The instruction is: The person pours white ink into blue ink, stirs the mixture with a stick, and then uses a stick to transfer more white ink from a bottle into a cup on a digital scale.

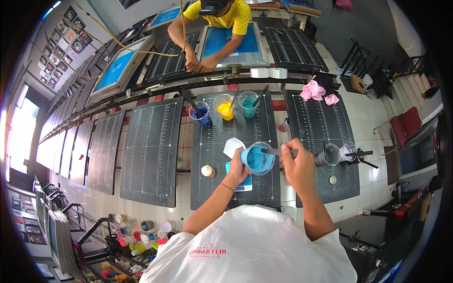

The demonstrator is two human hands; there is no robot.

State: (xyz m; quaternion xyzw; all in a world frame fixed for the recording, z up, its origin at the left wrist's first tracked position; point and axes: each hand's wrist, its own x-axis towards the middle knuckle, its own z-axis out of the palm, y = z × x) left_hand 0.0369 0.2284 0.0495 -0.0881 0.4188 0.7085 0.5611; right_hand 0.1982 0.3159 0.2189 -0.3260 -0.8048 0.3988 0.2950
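My left hand (239,168) is wrapped round a clear plastic cup of light blue ink (258,159), tilted above a black board. In my right hand (293,162) is the handle of a spatula (271,151), whose blade reaches into the cup. Partly hidden under my left hand and the cup lies a small digital scale (245,185). A white hexagonal piece (233,147) and a small white jar (207,170) rest to the left. Beyond stand cups of dark blue ink (202,114), yellow ink (224,107) and teal ink (248,104), each with a stirring tool.
Across the rail, a co-worker in a yellow shirt (233,19) leans over a blue screen frame (231,42). On the right board are two clear cups (330,154) and pink cloths (314,89). Several ink containers (141,233) crowd the lower left. A red chair (406,125) stands right.
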